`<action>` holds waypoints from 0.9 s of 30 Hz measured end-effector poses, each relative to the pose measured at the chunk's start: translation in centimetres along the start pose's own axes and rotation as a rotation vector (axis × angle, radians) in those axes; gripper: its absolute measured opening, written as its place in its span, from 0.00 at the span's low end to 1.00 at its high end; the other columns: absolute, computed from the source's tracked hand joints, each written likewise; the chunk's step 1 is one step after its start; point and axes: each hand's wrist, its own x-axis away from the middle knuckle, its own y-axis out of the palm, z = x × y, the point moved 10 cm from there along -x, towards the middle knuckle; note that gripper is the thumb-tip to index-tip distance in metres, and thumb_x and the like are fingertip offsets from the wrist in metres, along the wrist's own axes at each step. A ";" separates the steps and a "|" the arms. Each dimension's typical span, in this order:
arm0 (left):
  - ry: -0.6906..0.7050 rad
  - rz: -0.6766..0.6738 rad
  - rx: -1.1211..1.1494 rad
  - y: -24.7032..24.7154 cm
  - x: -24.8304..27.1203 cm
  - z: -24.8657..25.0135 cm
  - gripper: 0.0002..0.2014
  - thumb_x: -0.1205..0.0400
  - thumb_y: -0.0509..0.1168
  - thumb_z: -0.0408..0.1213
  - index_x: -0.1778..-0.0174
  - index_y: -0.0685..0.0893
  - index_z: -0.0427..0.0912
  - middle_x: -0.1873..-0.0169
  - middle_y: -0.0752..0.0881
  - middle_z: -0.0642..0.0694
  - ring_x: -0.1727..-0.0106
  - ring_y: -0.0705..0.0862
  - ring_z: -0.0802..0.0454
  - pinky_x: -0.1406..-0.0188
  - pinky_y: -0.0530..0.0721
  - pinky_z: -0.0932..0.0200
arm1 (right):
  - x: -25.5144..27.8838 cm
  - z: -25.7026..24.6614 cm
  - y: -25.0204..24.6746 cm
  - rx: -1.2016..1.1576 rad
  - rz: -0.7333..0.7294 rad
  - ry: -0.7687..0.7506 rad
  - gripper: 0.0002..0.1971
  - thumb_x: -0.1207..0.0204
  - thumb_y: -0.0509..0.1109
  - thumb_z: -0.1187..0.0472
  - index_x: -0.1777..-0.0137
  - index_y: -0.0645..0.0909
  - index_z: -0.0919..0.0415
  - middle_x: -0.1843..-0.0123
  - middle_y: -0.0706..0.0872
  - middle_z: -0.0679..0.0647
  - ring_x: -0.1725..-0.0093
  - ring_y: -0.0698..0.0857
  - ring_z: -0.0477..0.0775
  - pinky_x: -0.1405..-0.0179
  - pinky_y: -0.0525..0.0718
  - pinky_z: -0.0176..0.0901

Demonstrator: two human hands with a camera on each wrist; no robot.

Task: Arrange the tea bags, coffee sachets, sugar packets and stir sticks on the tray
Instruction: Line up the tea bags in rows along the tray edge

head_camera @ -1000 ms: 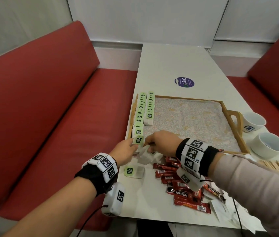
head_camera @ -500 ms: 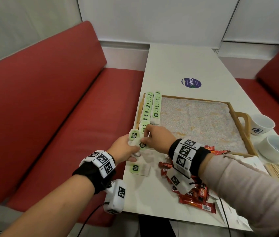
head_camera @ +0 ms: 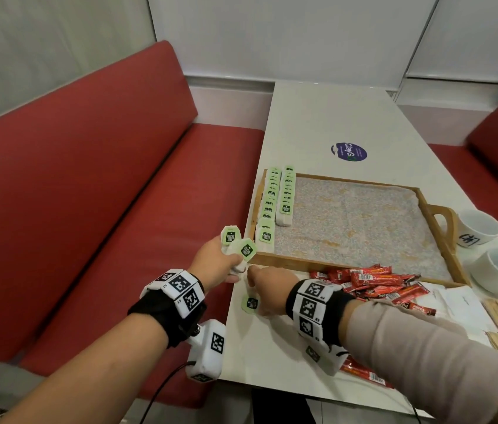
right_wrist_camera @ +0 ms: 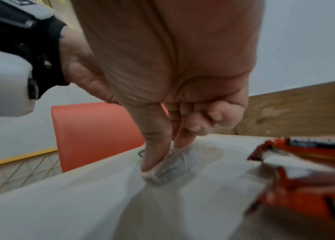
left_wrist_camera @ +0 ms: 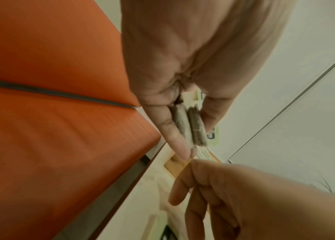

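Just off the tray's (head_camera: 308,261) near left corner, the left hand (head_camera: 215,264) holds two tea bags (head_camera: 240,244) pinched between its fingers (left_wrist_camera: 174,134), green tags up. Beside it the right hand (head_camera: 267,289) reaches down to the counter (head_camera: 275,347) — thumb and forefinger closing on a lone tea bag (right_wrist_camera: 168,168) lying there. Two rows of tea bags (head_camera: 276,200) line the tray's left edge; red coffee sachets (head_camera: 376,283) lie heaped by its near rim.

tea bags (head_camera: 275,200) in tray (head_camera: 438,228) (left edge) | sachets (head_camera: 376,283) before tray
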 end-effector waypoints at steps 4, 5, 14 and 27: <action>0.000 -0.007 -0.011 0.1 -0.3 0.0 0.14 0.19 0.63 0.24 0.38 0.76 0.37 0.43 0.84 0.33 0.51 0.87 0.38 0.54 0.89 0.45 | -0.1 0.7 0.1 -0.066 -0.040 0.023 0.19 0.33 0.75 0.63 0.41 0.79 0.60 0.46 0.86 0.56 0.56 0.78 0.55 0.60 0.76 0.43; 0.004 -0.009 -0.012 0.1 -0.4 0.0 0.14 0.19 0.63 0.24 0.38 0.76 0.38 0.44 0.84 0.33 0.52 0.87 0.39 0.55 0.89 0.46 | -0.2 0.8 0.2 -0.082 -0.053 0.031 0.18 0.33 0.76 0.64 0.43 0.81 0.59 0.47 0.86 0.55 0.56 0.78 0.54 0.60 0.75 0.42; 0.024 -0.002 0.009 -0.2 -1.3 0.7 0.11 0.19 0.63 0.24 0.44 0.77 0.41 0.45 0.85 0.36 0.50 0.87 0.41 0.57 0.89 0.50 | -0.6 2.2 -1.1 -0.192 -0.040 0.004 0.11 0.33 0.78 0.61 0.64 0.76 0.53 0.61 0.81 0.50 0.59 0.79 0.53 0.61 0.80 0.45; 0.081 -0.014 0.097 1.2 -4.5 3.7 0.12 0.19 0.62 0.22 0.42 0.78 0.39 0.49 0.86 0.42 0.56 0.88 0.50 0.68 0.89 0.60 | -2.2 12.4 -9.2 -0.653 0.259 0.191 0.03 0.20 0.67 0.62 0.49 0.75 0.56 0.66 0.83 0.51 0.76 0.81 0.48 0.75 0.74 0.36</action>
